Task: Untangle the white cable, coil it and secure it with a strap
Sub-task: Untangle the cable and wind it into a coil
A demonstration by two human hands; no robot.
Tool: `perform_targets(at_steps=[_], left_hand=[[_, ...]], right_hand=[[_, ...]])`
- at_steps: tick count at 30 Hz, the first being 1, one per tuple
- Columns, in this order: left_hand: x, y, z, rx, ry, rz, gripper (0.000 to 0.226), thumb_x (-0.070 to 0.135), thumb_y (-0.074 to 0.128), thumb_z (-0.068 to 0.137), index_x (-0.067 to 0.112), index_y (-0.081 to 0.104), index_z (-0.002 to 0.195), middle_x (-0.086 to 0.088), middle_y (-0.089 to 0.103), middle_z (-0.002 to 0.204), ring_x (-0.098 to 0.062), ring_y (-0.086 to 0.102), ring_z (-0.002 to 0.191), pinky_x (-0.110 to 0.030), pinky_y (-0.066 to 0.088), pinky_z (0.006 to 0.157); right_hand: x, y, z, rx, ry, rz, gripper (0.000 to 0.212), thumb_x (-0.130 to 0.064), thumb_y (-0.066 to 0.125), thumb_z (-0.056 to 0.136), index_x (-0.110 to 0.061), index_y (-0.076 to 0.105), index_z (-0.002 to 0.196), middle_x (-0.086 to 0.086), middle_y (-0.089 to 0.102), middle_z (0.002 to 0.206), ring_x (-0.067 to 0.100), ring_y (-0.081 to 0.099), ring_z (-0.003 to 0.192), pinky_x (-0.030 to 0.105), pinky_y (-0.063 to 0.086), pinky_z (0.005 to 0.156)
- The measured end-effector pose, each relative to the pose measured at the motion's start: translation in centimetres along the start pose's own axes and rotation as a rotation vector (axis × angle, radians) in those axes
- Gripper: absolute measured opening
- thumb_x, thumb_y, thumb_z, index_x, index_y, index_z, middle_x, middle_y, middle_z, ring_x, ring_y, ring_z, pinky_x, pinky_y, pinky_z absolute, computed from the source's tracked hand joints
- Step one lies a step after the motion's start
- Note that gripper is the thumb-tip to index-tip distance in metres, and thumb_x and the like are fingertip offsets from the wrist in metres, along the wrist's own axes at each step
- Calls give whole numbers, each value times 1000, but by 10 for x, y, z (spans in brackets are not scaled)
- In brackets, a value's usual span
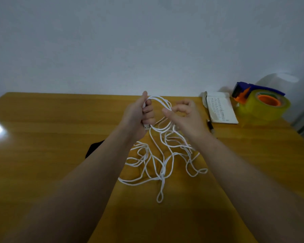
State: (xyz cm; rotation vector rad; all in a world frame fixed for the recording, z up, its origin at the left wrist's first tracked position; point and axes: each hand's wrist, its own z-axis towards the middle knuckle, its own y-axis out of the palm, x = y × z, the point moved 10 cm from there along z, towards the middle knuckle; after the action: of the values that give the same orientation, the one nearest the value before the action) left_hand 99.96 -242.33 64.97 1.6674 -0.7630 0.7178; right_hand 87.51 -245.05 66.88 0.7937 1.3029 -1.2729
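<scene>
A long white cable [162,161] lies in a loose tangle on the wooden table [42,130] between my forearms. My left hand [139,114] grips a few coiled loops of the cable, held up above the table, and the USB plug [146,127] sticks out below its fingers. My right hand [181,114] pinches the far side of the same loops between thumb and fingers. From the loops the cable trails down into the tangle. A dark strap-like thing [94,148] lies partly hidden under my left forearm.
An open notebook [219,108] lies at the back right with a pen [210,127] beside it. A yellow tape roll in a blue and orange dispenser [260,102] stands at the right edge. A wall runs behind the table.
</scene>
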Motion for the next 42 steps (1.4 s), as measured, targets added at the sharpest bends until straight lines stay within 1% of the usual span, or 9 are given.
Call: perform_targets(at_steps=[3, 7, 11, 16, 20, 28, 36, 40, 42], left_hand=[[4, 5, -5, -11, 82, 183, 38, 41, 38, 99, 16, 39, 71, 2, 39, 64, -1, 21, 32, -11, 16, 28], [10, 22, -18, -70, 229, 348, 42, 40, 37, 99, 14, 38, 67, 1, 34, 55, -7, 32, 36, -17, 35, 36], [-4, 23, -29, -89, 174, 314, 49, 45, 38, 98, 17, 34, 58, 3, 34, 48, -11, 41, 42, -20, 39, 46], [1, 18, -37, -140, 23, -129, 60, 42, 35, 100, 18, 40, 45, 2, 61, 62, -3, 32, 30, -13, 21, 31], [3, 24, -52, -176, 15, -161, 43, 42, 32, 100, 12, 46, 72, -3, 66, 94, -3, 29, 29, -10, 18, 29], [0, 10, -74, -57, 69, -57, 44, 30, 42, 99, 16, 37, 57, 0, 55, 62, -7, 40, 40, -16, 36, 37], [-11, 29, -110, -243, -78, -101, 52, 29, 36, 99, 14, 39, 50, -5, 66, 86, -5, 28, 24, -10, 16, 22], [-1, 27, -127, -202, 4, -141, 44, 30, 35, 101, 15, 39, 60, -8, 68, 96, -12, 69, 60, -15, 43, 33], [8, 25, -134, -155, 92, -163, 42, 29, 35, 102, 15, 41, 62, -11, 69, 98, -21, 71, 89, -32, 60, 66]], right_hand=[[-2, 10, -10, -112, 39, 329, 19, -22, 67, 84, -20, 70, 66, 19, 65, 99, 21, 59, 90, 39, 44, 85], [-7, 13, -19, -63, 113, 738, 28, -18, 49, 96, -12, 57, 69, 4, 54, 59, 18, 49, 55, 36, 43, 63], [-20, -3, -21, 25, -18, 322, 29, -25, 43, 100, -15, 47, 73, -2, 36, 52, 9, 34, 39, 25, 27, 43], [-25, 12, -36, -183, -126, -153, 29, -26, 60, 91, -7, 48, 72, 4, 37, 57, 12, 36, 49, 29, 31, 52], [-19, 25, -51, -351, -64, -201, 25, -21, 66, 85, -11, 45, 74, 1, 40, 62, 12, 38, 54, 31, 34, 57], [-33, 17, -73, -327, -106, -371, 18, -27, 56, 83, -15, 64, 94, 7, 61, 77, 21, 55, 71, 46, 50, 75], [-49, -4, -106, -305, -213, -200, 21, -29, 51, 96, -17, 66, 92, -2, 63, 79, 1, 57, 74, 15, 44, 70], [-22, -32, -101, -155, -174, -735, 13, -34, 58, 87, -36, 64, 98, -16, 61, 100, 9, 53, 104, 35, 30, 96], [-19, -40, -103, -91, -154, -904, 16, -31, 58, 85, -37, 61, 99, -10, 57, 111, 15, 48, 110, 37, 27, 96]])
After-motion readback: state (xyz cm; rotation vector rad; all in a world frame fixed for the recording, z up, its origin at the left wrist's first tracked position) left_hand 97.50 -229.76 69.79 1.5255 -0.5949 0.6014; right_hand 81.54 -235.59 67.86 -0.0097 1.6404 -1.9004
